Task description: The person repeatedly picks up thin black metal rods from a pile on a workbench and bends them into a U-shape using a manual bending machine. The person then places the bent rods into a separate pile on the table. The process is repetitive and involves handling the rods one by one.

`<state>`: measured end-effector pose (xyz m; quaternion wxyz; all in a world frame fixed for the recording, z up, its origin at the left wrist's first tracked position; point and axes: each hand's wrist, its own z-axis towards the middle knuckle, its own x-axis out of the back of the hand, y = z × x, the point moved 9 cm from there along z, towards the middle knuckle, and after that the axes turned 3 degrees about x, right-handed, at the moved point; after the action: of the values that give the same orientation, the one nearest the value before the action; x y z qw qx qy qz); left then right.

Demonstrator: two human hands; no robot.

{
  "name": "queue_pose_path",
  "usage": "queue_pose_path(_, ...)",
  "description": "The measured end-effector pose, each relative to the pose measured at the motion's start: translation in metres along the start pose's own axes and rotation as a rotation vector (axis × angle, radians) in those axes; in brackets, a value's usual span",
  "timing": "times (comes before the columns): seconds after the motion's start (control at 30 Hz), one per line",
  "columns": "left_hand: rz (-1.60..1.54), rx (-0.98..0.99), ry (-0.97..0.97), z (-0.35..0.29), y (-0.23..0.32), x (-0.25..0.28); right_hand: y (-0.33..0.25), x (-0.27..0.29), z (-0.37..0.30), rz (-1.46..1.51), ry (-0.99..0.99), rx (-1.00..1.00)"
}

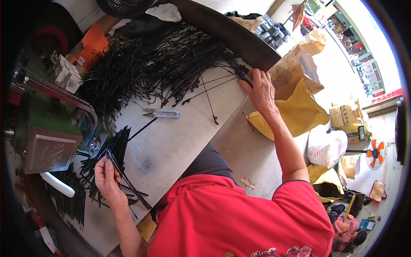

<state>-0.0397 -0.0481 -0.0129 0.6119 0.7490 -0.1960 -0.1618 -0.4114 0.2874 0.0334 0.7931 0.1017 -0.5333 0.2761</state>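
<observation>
Your table [180, 137] runs diagonally across the frame, from lower left to upper right. At the left edge stands the green machine [40, 115], with a metal block on its front. The large pile of thin black rods [141, 64] covers the table's upper part, in the upper left and upper centre of the frame. A yellow sack [299, 111] gapes beside the table, right of centre. A smaller black bundle [115, 147] lies left of centre, next to the machine. Your right hand [259, 88], upper right of centre, has its fingers at the pile's right end; whether they grip a rod or only touch, you cannot tell from this view. Your left hand [108, 173], lower left, pinches a dark rod [129, 183] between thumb and fingers, its length slanting down to the right. The white-handled snips [166, 113] lie below the pile.
</observation>
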Motion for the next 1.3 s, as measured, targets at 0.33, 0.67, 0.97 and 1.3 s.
queue_pose_path(0.33,-0.084,0.049,-0.009,0.002,-0.007,-0.007,-0.020,0.073,0.029,-0.465,0.152,0.257)
queue_pose_path(0.67,-0.314,0.205,0.043,0.001,-0.019,0.005,-0.025,0.057,-0.031,1.416,-0.113,-0.418)
queue_pose_path(0.97,-0.340,0.187,0.005,0.002,-0.008,0.002,-0.264,0.004,-0.152,1.773,-1.243,-0.541)
queue_pose_path(1.3,-0.447,0.184,-0.017,-0.007,-0.003,0.009,-0.310,-0.005,-0.170,1.621,-1.491,-0.406)
